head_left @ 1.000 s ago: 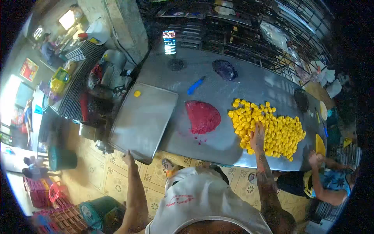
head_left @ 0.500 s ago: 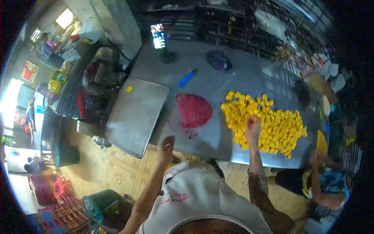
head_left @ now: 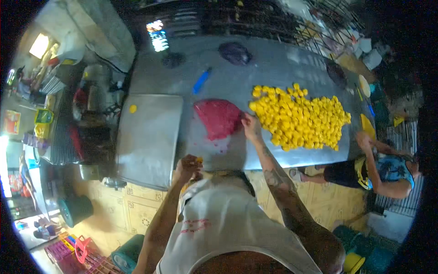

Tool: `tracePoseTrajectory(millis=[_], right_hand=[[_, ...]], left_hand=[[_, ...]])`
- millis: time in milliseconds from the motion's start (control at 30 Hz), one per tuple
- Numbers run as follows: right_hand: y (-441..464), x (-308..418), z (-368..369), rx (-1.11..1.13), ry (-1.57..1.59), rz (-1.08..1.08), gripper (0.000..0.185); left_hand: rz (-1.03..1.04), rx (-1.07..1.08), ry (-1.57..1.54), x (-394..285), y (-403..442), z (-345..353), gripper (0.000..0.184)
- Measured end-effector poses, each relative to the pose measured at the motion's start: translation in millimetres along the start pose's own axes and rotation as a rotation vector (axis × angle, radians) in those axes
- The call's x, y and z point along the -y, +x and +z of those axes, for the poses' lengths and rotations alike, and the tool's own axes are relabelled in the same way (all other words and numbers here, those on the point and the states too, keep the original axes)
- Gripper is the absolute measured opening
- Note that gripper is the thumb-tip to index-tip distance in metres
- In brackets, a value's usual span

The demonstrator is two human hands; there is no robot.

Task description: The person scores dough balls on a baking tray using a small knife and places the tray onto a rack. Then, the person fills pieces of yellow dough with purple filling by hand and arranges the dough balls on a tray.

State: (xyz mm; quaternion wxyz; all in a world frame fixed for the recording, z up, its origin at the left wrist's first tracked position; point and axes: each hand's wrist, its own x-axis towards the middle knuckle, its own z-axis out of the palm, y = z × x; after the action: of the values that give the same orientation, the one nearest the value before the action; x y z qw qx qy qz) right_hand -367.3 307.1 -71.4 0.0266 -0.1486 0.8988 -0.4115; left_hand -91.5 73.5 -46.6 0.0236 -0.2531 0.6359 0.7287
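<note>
Left hand (head_left: 187,169) pinches a yellow bit (head_left: 199,160); can't tell with right hand (head_left: 252,128), but sloppy drift could smear the red lump (head_left: 217,117) beside it.

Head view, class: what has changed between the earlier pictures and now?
The left hand has let go of the near edge of the tray and moved right; it now holds a small yellow piece. The right hand has moved left, out of the yellow pile, to beside the red mass. The tray, red mass and blue tool stayed put.
</note>
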Motion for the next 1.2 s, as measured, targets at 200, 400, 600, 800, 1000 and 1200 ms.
tracePoseTrajectory(millis=[200, 400, 600, 800, 1000, 1200], right_hand=[[33, -40, 15, 0.208, -0.028, -0.004, 0.039], [28, -37, 10, 0.171, -0.043, -0.039, 0.029], [17, -10, -8, 0.145, -0.027, -0.14, 0.023], [18, -23, -11, 0.207, 0.042, -0.211, 0.021], [39, -7, -48, 1.088, 0.12, -0.153, 0.031], [-51, 58, -26, 0.478, 0.309, -0.229, 0.03]], left_hand=[[-0.012, 0.07, 0.023, 3, -1, -56, 0.031], [-0.013, 0.001, 0.045, -9, -8, -40, 0.027], [-0.013, -0.13, -0.07, 2, 0, -5, 0.021], [0.166, -0.327, -0.173, -29, -28, 56, 0.028], [0.019, -0.241, -0.187, 0, -6, 79, 0.036], [0.38, -0.107, -0.035, -17, 35, 92, 0.043]])
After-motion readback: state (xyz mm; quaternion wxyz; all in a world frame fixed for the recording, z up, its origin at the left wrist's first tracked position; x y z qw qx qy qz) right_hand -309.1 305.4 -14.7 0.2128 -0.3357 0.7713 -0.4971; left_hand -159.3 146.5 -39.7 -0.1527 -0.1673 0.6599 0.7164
